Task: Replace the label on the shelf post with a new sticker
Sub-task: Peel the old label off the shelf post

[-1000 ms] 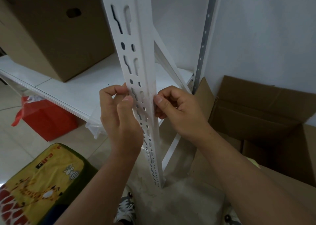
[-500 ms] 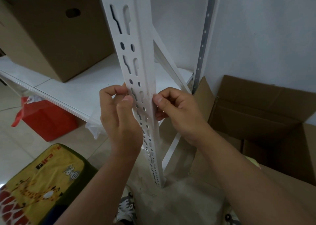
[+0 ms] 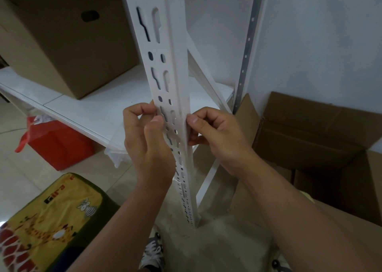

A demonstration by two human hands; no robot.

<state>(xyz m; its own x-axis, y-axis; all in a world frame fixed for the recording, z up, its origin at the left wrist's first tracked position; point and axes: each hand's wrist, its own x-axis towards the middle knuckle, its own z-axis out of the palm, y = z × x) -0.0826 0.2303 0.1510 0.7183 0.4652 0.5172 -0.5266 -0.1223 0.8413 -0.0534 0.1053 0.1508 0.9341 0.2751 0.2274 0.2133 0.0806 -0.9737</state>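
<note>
Nothing moved; two hands, left (image 3: 147,147) and right (image 3: 219,135), pinch one shelf post (image 3: 175,98).

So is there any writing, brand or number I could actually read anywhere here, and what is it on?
Nothing can be read with certainty.
Yellow cushion: short dark and red lettering near its top edge, too blurred and skewed to read.
Shelf post: no print visible; if a clear sticker sits where the left hand and right hand pinch it, no text shows.
Cardboard boxes and red bag: no print visible.
</note>
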